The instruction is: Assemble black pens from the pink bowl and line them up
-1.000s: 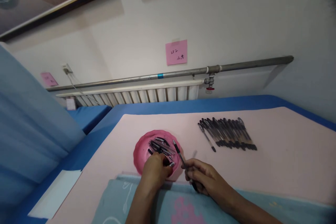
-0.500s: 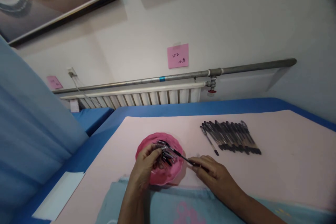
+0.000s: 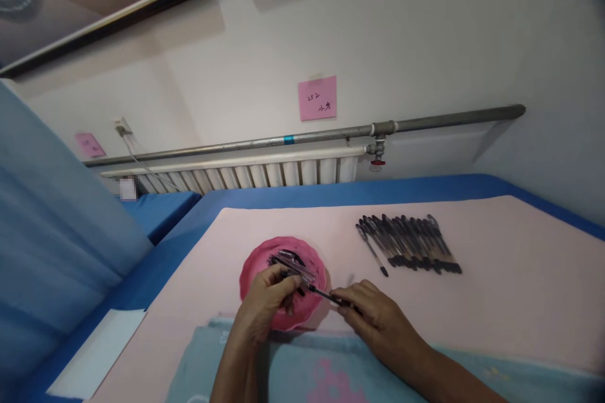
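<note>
Above the near part of the pink scalloped bowl [image 3: 246, 277], my left hand [image 3: 267, 299] is closed in a pinch at one end of a slim dark pen [image 3: 325, 295]. Exactly what sits between those fingertips is too small to make out. My right hand [image 3: 375, 315] grips the pen's other end, just right of the bowl, so it slants between both hands. Inside the bowl lie clear and black pen parts [image 3: 302, 264], partly covered by my left hand. To the right, several black-and-clear pens [image 3: 409, 242] lie side by side, with one pen [image 3: 372, 250] slightly apart at their left.
A pale pink sheet [image 3: 496, 302] covers the blue table [image 3: 350, 194]. Light blue cloth [image 3: 288, 365] lies along the near edge. White paper [image 3: 97, 356] is at the left, by a blue curtain [image 3: 57, 233]. Behind stand a radiator [image 3: 283, 173] and a pipe [image 3: 331, 133].
My hands have come closer together, and the pen's far end has moved down and left into my left fingers. The view has shifted slightly.
</note>
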Tool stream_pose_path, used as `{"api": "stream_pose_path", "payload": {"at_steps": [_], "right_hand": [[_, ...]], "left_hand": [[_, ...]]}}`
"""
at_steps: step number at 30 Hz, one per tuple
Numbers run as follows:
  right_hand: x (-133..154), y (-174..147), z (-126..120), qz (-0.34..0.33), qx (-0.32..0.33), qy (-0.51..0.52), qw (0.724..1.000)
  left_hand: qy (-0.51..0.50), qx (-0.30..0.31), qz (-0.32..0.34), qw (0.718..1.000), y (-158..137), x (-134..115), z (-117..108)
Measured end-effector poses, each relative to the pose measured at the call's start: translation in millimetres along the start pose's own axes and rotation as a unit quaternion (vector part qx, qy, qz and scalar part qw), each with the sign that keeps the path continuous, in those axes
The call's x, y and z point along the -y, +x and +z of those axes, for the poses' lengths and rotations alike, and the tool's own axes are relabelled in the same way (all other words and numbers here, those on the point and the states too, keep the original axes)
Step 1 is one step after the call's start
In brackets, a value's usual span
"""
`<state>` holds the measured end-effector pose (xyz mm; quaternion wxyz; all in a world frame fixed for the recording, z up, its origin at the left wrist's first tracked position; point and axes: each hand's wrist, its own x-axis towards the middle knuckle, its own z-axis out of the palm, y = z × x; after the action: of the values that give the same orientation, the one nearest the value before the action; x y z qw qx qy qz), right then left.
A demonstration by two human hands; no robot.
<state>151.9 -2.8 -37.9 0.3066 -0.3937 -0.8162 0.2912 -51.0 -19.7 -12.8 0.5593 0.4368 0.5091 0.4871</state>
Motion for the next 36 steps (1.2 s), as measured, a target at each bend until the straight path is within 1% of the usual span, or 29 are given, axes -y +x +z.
{"api": "stream_pose_path", "payload": {"at_steps": [3,5,10,15,16,20,24,27,29,31,33,36], "right_hand": [[5.2,-3.5,0.6,0.042,-0.003,0.008,0.999],[8.1,-5.7,0.9,0.055,-0.002,0.009,0.998],[9.3,-9.7,2.7,0.048,0.010,0.022,0.999],[7.9,-10.3,2.8,0.003,0.030,0.021,0.999],[8.2,-9.9,2.3,0.009,0.033,0.032,0.999],[11.0,-7.6,0.1,0.070,0.045,0.106,0.991],[12.5,-5.9,0.1,0.087,0.057,0.162,0.981],[11.7,-5.4,1.0,0.107,0.076,0.218,0.967],[10.9,-5.4,1.7,0.127,0.090,0.252,0.955],[10.6,-5.6,2.6,0.143,0.095,0.268,0.948],[10.2,-5.5,3.8,0.150,0.094,0.269,0.947],[6.6,-2.5,3.7,0.158,0.060,0.243,0.955]], "left_hand": [[0.011,0.016,-0.015,1.000,-0.4,0.7,4.3],[0.010,0.015,-0.017,1.000,-0.7,1.0,5.4],[0.021,0.017,-0.023,0.999,0.0,2.3,5.5],[0.056,-0.007,-0.036,0.998,3.5,3.8,4.4],[0.051,-0.006,-0.040,0.998,3.8,4.0,4.0],[0.016,0.006,-0.035,0.999,2.7,4.1,2.7],[-0.028,0.001,-0.028,0.999,1.8,3.3,1.3],[-0.050,0.003,-0.033,0.998,1.9,2.2,0.7],[-0.046,0.003,-0.032,0.998,1.8,2.3,1.0],[-0.030,-0.002,-0.028,0.999,1.9,3.4,1.9],[-0.011,-0.006,-0.026,1.000,2.7,5.2,2.8],[0.008,-0.020,-0.023,1.000,5.4,8.2,3.3]]}}
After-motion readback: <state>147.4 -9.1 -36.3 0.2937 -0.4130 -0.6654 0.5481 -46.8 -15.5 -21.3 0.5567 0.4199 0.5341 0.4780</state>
